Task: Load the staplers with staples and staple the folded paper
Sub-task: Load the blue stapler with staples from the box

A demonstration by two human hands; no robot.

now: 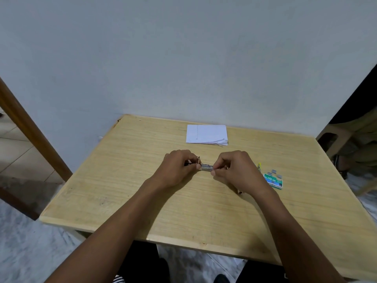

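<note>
Both hands meet over the middle of the wooden table (pixel 122 180). My left hand (pixel 176 167) grips a small stapler (pixel 206 168) whose metal staple channel shows between the hands. My right hand (pixel 234 168) pinches the right end of that metal part; whether it holds a strip of staples I cannot tell. The folded white paper (pixel 206 134) lies flat near the far edge. A green staple box (pixel 273 180) sits to the right with small staple strips (pixel 274 172) loose beside it. A yellow stapler (pixel 259 166) peeks out behind my right hand, mostly hidden.
A pale wall rises just behind the table. At the right stands a plastic chair (pixel 336 137) close to the table's corner. A brown wooden frame (pixel 30 127) slants at the left. The floor is mottled grey.
</note>
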